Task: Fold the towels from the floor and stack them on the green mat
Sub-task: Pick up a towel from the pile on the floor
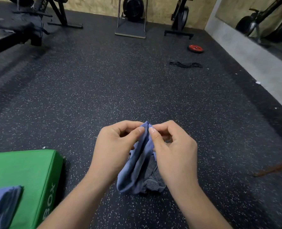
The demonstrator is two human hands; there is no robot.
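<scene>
The speckled black floor (137, 88) fills the view. At 8 o'clock sits the green mat (26, 167), with folded blue towels (1, 204) stacked on its near corner. At 6 o'clock a blue towel (133, 172) hangs doubled, with a grey striped cloth (153, 179) just beside its lower end. The left hand (113, 146) and right hand (175, 149) each hold its top corners in a narrow pinching grip. A red weight plate (196, 48) lies at 1 o'clock.

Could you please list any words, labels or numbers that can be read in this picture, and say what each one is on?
"BOX": pale letters running sideways along the side wall of the green mat; any further letters are out of frame.
Red weight plate: any markings are too small to read.
Blue towel: no text visible.
</scene>
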